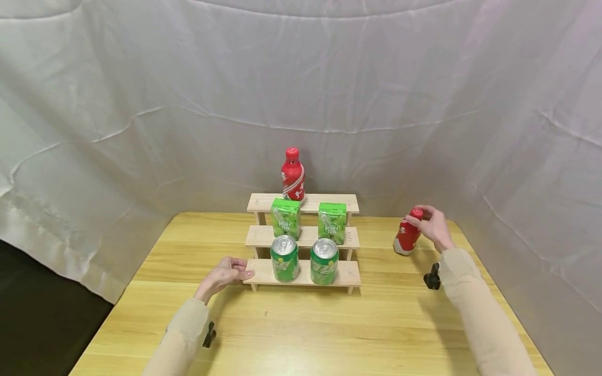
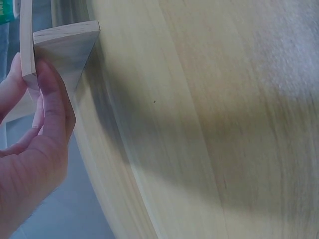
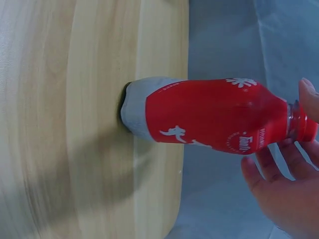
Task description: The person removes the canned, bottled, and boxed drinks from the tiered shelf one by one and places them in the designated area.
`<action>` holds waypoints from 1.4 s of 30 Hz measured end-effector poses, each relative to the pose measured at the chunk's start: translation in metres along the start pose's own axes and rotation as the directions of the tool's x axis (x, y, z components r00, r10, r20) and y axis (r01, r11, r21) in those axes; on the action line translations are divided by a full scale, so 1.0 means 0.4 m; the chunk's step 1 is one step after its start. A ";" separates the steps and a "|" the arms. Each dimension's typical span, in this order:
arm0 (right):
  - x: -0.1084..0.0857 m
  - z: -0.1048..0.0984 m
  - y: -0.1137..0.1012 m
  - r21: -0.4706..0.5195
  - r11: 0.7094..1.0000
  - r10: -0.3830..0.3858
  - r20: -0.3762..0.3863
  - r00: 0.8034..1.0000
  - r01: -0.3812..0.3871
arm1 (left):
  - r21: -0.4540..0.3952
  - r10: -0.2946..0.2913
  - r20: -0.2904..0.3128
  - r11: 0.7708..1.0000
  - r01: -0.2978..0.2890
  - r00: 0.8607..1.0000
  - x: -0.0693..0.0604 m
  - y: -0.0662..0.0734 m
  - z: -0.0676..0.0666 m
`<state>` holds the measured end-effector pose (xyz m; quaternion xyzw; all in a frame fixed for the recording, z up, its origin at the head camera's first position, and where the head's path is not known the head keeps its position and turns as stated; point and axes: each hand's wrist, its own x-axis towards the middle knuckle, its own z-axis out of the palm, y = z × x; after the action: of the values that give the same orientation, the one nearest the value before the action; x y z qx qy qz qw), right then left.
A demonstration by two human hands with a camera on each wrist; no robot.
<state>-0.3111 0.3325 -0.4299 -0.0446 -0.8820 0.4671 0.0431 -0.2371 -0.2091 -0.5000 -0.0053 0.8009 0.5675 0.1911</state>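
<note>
My left hand (image 1: 227,272) pinches the left end of the lowest step of a wooden tiered stand (image 1: 305,205), thumb on top and fingers beneath, as the left wrist view also shows. Off to the right, my right hand (image 1: 435,228) holds a red bottle (image 3: 204,114) by its cap and neck, with the thumb on one side and fingers on the other. The bottle's pale base is at the tabletop, and it looks slightly tilted in the head view. Another red bottle (image 1: 293,177) stands on the stand's top step.
Two green drink cartons, a left one (image 1: 285,219) and a right one (image 1: 332,223), stand on the middle step. On the lowest step are a left green can (image 1: 284,259) and a right green can (image 1: 324,262). Grey curtains (image 1: 324,89) surround the wooden table (image 1: 301,334).
</note>
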 end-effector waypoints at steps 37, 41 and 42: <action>0.058 0.026 -0.473 0.048 0.959 -0.282 0.144 0.949 0.278 | -0.007 -0.012 0.022 1.000 0.012 1.000 0.000 0.003 -0.003; 0.066 0.056 -0.516 0.059 0.951 -0.310 0.180 0.934 0.305 | -0.006 0.003 0.026 1.000 -0.002 1.000 -0.001 0.002 -0.002; 0.068 0.065 -0.526 0.072 0.950 -0.311 0.190 0.931 0.303 | -0.004 0.005 0.025 1.000 -0.005 1.000 -0.002 0.002 -0.002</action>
<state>-0.3492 0.1968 -0.2695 0.1415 -0.8681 0.4750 0.0282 -0.2368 -0.2095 -0.4988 0.0033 0.7973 0.5695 0.1999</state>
